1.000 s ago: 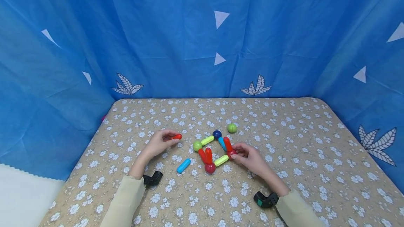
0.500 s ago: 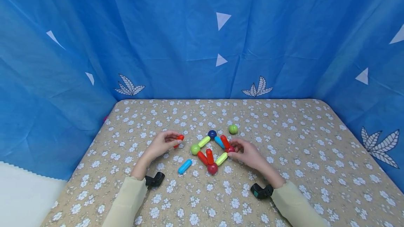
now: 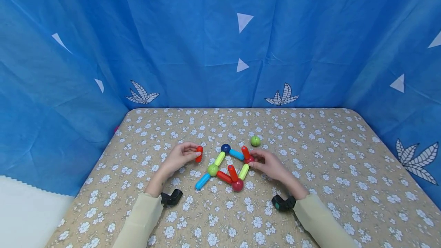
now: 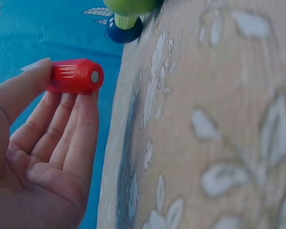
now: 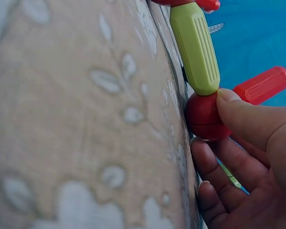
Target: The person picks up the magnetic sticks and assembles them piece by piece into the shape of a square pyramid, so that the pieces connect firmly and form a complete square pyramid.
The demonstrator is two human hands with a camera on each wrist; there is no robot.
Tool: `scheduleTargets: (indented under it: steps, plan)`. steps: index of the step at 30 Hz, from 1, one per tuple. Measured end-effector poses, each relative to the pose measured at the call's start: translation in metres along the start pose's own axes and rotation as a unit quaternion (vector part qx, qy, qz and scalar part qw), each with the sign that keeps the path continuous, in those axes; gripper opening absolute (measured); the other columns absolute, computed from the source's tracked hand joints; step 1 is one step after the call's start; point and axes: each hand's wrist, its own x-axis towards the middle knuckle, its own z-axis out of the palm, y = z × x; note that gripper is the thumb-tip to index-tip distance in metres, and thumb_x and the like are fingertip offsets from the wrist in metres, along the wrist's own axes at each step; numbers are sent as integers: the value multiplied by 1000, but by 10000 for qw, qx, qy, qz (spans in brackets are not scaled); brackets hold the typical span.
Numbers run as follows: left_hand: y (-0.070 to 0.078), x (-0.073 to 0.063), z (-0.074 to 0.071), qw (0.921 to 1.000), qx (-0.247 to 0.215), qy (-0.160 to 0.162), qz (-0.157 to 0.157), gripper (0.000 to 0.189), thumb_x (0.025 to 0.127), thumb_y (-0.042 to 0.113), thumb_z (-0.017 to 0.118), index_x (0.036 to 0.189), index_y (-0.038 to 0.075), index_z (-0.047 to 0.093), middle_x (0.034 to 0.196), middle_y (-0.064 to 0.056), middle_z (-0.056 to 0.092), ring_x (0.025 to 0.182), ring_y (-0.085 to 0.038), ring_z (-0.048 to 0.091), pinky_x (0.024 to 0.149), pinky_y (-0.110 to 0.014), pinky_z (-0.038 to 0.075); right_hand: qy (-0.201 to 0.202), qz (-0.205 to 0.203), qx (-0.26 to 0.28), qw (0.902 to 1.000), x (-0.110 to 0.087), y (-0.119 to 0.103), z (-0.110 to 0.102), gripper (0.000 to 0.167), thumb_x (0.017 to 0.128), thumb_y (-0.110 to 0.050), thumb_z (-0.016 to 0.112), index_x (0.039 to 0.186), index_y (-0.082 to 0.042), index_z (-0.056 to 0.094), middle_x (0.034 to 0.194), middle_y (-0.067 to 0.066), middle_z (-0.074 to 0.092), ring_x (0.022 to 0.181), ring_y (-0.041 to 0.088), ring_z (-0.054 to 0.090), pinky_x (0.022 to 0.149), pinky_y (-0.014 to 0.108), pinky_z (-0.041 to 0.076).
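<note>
My left hand [image 3: 180, 158] pinches a red magnetic stick [image 3: 199, 154] between thumb and fingertips, upright above the cloth. Its end with a grey metal disc [image 4: 95, 77] shows in the left wrist view. My right hand [image 3: 270, 164] grips a red ball [image 5: 202, 114] at the right corner of a four-sided frame. That frame joins a dark blue ball [image 3: 225, 148], a green ball [image 3: 212, 169] and a nearer red ball [image 3: 237, 185] with yellow-green, blue and red sticks. From each red ball a red stick rises, such as the one [image 3: 232, 173] on the nearer ball.
A light blue stick [image 3: 203, 181] lies with one end right at the green ball of the frame. Behind the right hand sits a separate green ball [image 3: 255, 141]. Flowered cloth covers the table [image 3: 310, 141], and blue curtains [image 3: 206, 41] hang around it.
The frame has turned and skewed: the dark blue ball moved left, the nearer red ball right, the green ball nearer to the light blue stick. The left hand's red stick tipped from lying to upright.
</note>
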Motion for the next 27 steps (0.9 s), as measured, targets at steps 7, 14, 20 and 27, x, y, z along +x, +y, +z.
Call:
scheduleTargets:
  steps: [7, 14, 20, 27]
  plan:
    - [1, -1, 7, 9984, -459, -332, 26, 38, 87, 13, 68, 116, -7, 55, 103, -13, 64, 93, -23, 63, 80, -35, 51, -131, -94, 42, 9999, 4, 3, -2, 33, 84, -10, 70, 113, 4, 62, 87, 0, 61, 77, 15, 56, 67, 29, 49]
    - [8, -3, 20, 9951, -868, -447, 122, 36, 89, 9, 65, 116, -9, 53, 103, -14, 63, 93, -21, 63, 82, -39, 50, -221, 94, 65, 9997, 4, 3, -5, 33, 87, -9, 68, 116, 4, 61, 89, 1, 61, 77, 16, 55, 66, 30, 48]
    - [11, -2, 30, 9913, -1226, -460, 128, 38, 88, 9, 65, 118, -8, 50, 104, -14, 61, 92, -23, 63, 81, -38, 51, -265, 175, 94, 9995, 5, 0, -6, 34, 87, -8, 67, 118, 4, 60, 89, 2, 60, 77, 17, 54, 67, 30, 48]
    - [9, 1, 36, 9902, -1309, -436, 225, 40, 90, 11, 64, 123, -7, 48, 109, -17, 60, 97, -26, 61, 83, -37, 50, -281, 261, 83, 9992, 5, 1, -5, 35, 86, -8, 68, 119, 1, 60, 88, 0, 59, 77, 17, 53, 67, 30, 48]
